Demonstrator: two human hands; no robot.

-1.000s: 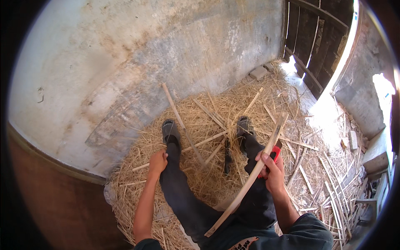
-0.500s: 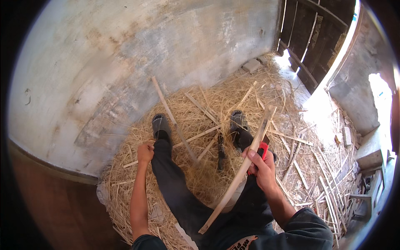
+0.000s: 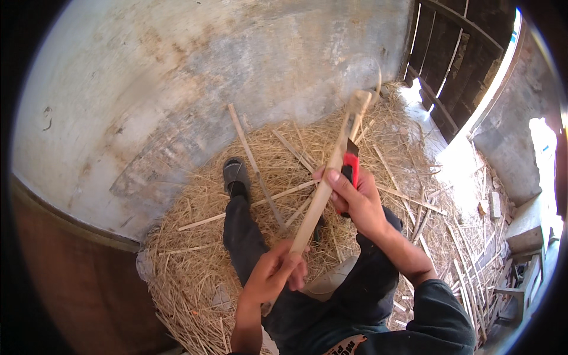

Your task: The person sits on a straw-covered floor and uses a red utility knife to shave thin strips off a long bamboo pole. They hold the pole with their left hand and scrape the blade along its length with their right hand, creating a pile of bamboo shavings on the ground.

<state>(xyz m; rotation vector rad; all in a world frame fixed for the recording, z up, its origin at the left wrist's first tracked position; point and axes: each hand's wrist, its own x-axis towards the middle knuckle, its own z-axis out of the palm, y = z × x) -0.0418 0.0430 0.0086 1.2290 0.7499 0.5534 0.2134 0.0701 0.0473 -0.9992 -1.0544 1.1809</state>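
Observation:
A long pale bamboo strip (image 3: 316, 212) slants up and away from me above my lap, its far end thicker. My left hand (image 3: 273, 271) is closed around its near end. Farther up, my right hand (image 3: 360, 200) holds a red and black utility knife (image 3: 352, 161) and also pinches the strip between thumb and fingers. The knife's dark blade is out and lies alongside the strip's right edge; whether it touches the strip I cannot tell. A thin curled sliver (image 3: 379, 77) shows by the far end.
Shavings (image 3: 195, 266) cover the floor around my legs. A thin stick (image 3: 248, 151) leans on the stained wall (image 3: 248, 65), and several loose strips (image 3: 467, 278) lie at the right. A plank door (image 3: 455, 59) stands at the far right, with a brick (image 3: 495, 205) near the right wall.
My left hand has come from beside my left knee to the strip's near end and closed on it. My right hand has moved up and away with the strip and knife.

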